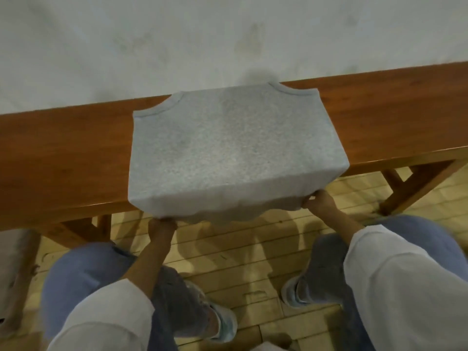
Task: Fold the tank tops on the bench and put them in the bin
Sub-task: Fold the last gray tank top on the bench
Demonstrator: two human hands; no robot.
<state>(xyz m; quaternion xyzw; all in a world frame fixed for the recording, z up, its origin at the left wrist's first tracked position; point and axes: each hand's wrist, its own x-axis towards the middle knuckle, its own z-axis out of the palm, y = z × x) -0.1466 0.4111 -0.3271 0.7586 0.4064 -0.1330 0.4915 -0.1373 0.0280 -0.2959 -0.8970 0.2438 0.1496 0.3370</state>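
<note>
Grey knit tank top lies across the reddish wooden bench, near hem hanging off. Left hand and right hand each pinch a hem corner with curled fingers.

- The left sleeve and right sleeve are white, loose and plain, and each ends behind its grip, with the forearm bare.
- The left grip and right grip are bare.
- Faded blue jeans cover both legs below the grips, darker and greyer toward the ankles.
- The left shoe and right shoe are pale blue and white.
</note>
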